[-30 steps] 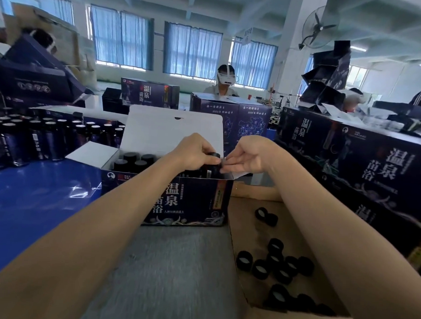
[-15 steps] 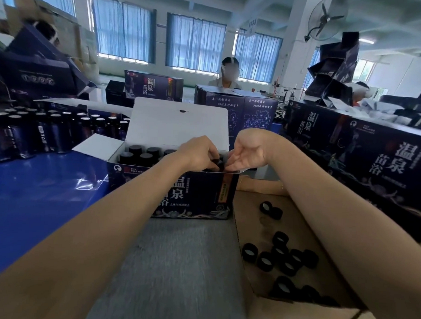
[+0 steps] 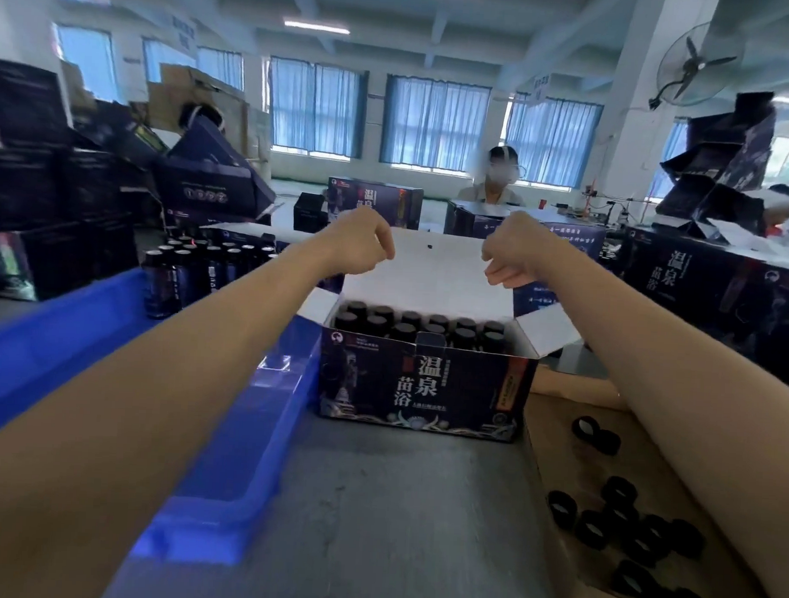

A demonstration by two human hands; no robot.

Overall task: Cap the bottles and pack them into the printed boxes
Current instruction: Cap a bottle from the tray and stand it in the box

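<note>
The open printed box (image 3: 425, 386) stands in front of me, its white lid (image 3: 434, 273) upright at the back. Capped dark bottles (image 3: 409, 326) fill it in two rows. My left hand (image 3: 358, 247) is raised in front of the lid's upper left corner. My right hand (image 3: 516, 254) is at the lid's upper right corner. The fingers of both hands are loosely curled and hold nothing. I cannot tell whether they touch the lid. Several more dark bottles (image 3: 190, 267) stand at the left behind the box.
A blue plastic bin (image 3: 251, 428) sits to the left of the box. To the right, a cardboard tray (image 3: 555, 414) holds several loose black caps (image 3: 622, 521). Printed boxes are stacked at the right (image 3: 700, 285) and left (image 3: 36, 183). A person (image 3: 497, 176) sits across the table.
Both hands have left the bottles at the box's right end and risen to the top corners of the lid. My view has tipped up and the box's bottles now show.
</note>
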